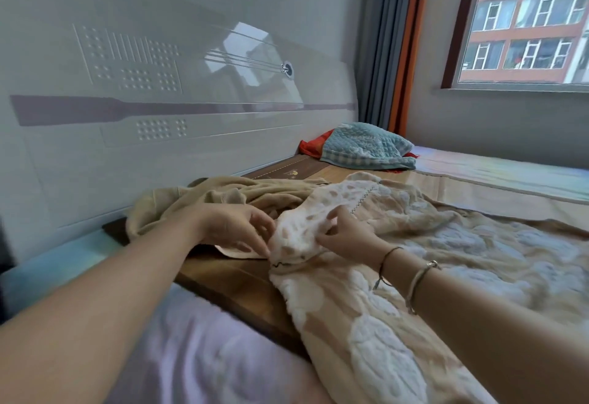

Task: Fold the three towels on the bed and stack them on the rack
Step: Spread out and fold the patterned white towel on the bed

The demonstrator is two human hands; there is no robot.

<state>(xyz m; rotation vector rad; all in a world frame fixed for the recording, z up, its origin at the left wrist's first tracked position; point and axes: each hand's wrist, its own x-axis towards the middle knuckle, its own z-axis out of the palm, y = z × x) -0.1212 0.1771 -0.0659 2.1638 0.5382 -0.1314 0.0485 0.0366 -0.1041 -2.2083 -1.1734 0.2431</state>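
Note:
A beige towel with raised white patches (430, 244) lies spread over the bed's middle and right. Its near-left corner is bunched up between my two hands. My left hand (232, 228) pinches that corner from the left, and my right hand (347, 238) grips it from the right. Behind my left hand a plain tan towel (223, 195) lies crumpled against the headboard. A blue quilted towel (366, 145) sits heaped at the far end of the bed. No rack is in view.
A glossy white headboard (159, 100) runs along the left. A brown bamboo mat (242, 282) covers the bed, with a lilac sheet (197, 349) nearest me. Red cloth (314, 145) lies under the blue towel. Curtains (392, 43) and a window (526, 21) stand at the far right.

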